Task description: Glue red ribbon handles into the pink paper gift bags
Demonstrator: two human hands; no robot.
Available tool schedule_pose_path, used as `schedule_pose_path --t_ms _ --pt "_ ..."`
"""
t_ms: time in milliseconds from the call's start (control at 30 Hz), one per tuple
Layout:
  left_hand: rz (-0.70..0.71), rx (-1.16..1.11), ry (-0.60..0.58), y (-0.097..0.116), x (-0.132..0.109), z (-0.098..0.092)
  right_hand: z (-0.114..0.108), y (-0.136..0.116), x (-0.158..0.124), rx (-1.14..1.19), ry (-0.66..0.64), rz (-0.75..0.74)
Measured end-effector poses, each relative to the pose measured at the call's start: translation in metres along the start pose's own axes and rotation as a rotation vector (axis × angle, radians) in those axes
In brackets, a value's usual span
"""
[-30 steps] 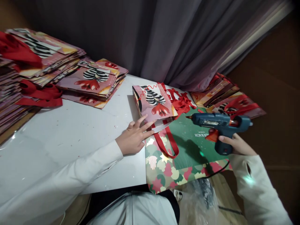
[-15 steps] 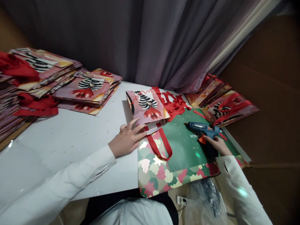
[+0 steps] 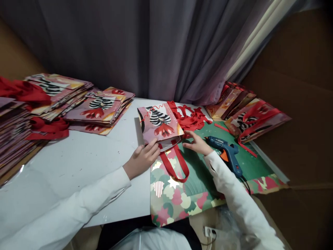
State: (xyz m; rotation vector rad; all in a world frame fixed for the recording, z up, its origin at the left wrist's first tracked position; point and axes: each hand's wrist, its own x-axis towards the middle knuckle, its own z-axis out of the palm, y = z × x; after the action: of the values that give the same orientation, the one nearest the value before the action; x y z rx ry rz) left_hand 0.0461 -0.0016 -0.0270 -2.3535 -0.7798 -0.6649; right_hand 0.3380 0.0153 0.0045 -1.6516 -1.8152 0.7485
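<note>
A small pink gift bag [image 3: 159, 122] with a striped and red print lies on the white table [image 3: 78, 163], its red ribbon handle [image 3: 173, 166] looping toward me. My left hand [image 3: 142, 158] rests on the bag's near edge, fingers curled against it. My right hand [image 3: 197, 143] lies open on a large green bag [image 3: 208, 163] just right of the pink bag, fingers reaching toward a heap of red ribbons [image 3: 189, 116]. The blue glue gun [image 3: 225, 152] lies on the green bag, apart from my hand.
Stacks of flat pink bags [image 3: 99, 109] and red ribbons [image 3: 47, 126] fill the table's left and back. More flat bags [image 3: 249, 116] lie at the right. Grey curtains hang behind. A power strip [image 3: 210, 232] and plastic wrap sit below the table edge.
My right hand set the glue gun down on the green bag, let go, and moved left beside the pink bag. My left hand stayed on the bag's edge.
</note>
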Motion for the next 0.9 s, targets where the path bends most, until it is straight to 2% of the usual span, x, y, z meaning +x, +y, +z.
schedule_pose_path --t_ms 67,167,367,567,633,767,900 --pt "0.012 0.049 -0.023 0.000 0.001 0.000 0.012 -0.003 0.019 0.064 -0.040 -0.015" --pt "-0.008 0.090 -0.067 -0.001 0.003 0.000 0.021 -0.003 0.032 0.066 -0.021 -0.029" --pt "-0.084 0.099 -0.114 0.002 0.005 0.004 0.035 -0.004 0.030 -0.026 0.073 -0.028" --pt "-0.229 0.038 -0.173 0.009 0.002 0.007 0.051 -0.011 0.030 -0.179 0.198 0.001" --pt "-0.219 0.003 -0.218 0.009 0.002 0.006 0.052 -0.015 0.027 -0.227 0.234 0.010" --pt "-0.102 -0.021 -0.279 0.007 0.005 0.006 0.052 -0.026 0.010 -0.295 0.291 0.037" --pt "-0.125 -0.069 -0.268 0.007 0.011 0.011 0.058 -0.036 -0.015 -0.315 0.209 -0.017"
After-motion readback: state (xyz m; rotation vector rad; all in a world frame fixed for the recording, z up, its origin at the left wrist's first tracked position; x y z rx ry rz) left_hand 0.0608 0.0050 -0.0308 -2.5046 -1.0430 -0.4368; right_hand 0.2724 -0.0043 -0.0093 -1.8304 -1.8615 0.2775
